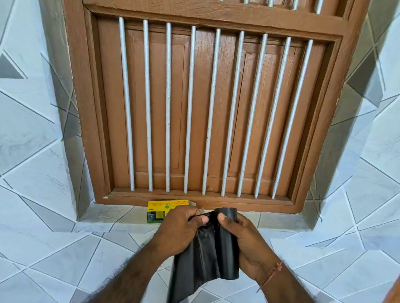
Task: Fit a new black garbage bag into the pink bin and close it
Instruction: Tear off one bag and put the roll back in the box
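A roll of black garbage bags (228, 245) stands nearly upright in front of me, held in my right hand (247, 240), whose thumb presses on its top. My left hand (179, 230) pinches the top edge of the loose black bag (193, 264) that is unrolled from the roll and hangs down to the left of it. The two hands are close together, thumbs almost touching. The pink bin is not in view.
A yellow and green bag box (164, 210) lies on the tiled sill just behind my left hand. Behind it rises a brown wooden window (202, 104) with white vertical bars. Patterned grey and white tiles (33, 246) cover the walls and ledge around.
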Motion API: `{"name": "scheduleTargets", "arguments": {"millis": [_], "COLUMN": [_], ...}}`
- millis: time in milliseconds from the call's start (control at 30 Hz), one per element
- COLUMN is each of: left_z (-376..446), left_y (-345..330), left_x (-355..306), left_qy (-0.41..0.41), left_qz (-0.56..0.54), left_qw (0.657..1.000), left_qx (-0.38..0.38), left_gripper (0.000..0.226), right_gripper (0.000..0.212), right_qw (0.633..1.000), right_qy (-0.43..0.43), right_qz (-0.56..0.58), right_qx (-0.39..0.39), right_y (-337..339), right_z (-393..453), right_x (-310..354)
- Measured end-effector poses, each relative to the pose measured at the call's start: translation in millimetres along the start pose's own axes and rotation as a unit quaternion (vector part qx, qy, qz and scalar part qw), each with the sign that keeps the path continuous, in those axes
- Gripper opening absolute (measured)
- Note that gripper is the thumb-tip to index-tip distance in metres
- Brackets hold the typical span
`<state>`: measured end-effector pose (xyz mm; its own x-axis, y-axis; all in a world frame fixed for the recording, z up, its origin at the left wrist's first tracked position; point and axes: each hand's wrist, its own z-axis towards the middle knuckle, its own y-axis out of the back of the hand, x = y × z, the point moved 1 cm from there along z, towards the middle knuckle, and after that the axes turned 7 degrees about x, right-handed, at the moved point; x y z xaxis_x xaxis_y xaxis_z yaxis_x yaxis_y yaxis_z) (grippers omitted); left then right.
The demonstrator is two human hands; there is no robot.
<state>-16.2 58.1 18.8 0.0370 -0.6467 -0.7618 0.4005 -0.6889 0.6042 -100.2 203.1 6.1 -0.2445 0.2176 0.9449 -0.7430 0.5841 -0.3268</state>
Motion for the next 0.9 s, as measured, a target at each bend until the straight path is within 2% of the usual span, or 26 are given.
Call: {"name": "scheduleTargets", "arguments": {"millis": [133,533,567,633,700,767,900], "left_z": [-2,-20,-23,-30,-43,-57,-71], "left_y": [-7,-10,-6,15,50,83,92], "left_x": [2,11,13,25,45,65,90], "left_qy": [0.005,0.020,0.023,0.031,0.049,0.076,0.129], "left_qz": [-0.001,0.036,0.026,-0.001,0.009,0.041,0.108], "left_qw": [0.998,0.988,0.986,0.973,0.957,0.960,0.979], "left_qx": [-0.069,-0.150,-0.166,-0.230,-0.285,-0.266,-0.117], "left_gripper": [0.034,0.028,0.026,0.023,0.025,0.031,0.029], "right_gripper": [0.027,0.027,0.025,0.022,0.035,0.047,0.035], "right_qw": [1.000,1.000,1.000,0.991,0.970,0.959,0.975], "right_qy": [0.014,0.015,0.009,-0.006,0.014,0.049,0.046], "right_qz": [0.015,0.009,0.022,0.082,0.128,0.143,0.136], "right_qx": [-0.016,-0.001,-0.019,-0.105,-0.204,-0.240,-0.170], "right_y": [-4,-20,-16,13,58,87,84], "right_z": [6,23,25,29,30,23,22], "right_x": [0,-16,-14,-5,8,19,19]}}
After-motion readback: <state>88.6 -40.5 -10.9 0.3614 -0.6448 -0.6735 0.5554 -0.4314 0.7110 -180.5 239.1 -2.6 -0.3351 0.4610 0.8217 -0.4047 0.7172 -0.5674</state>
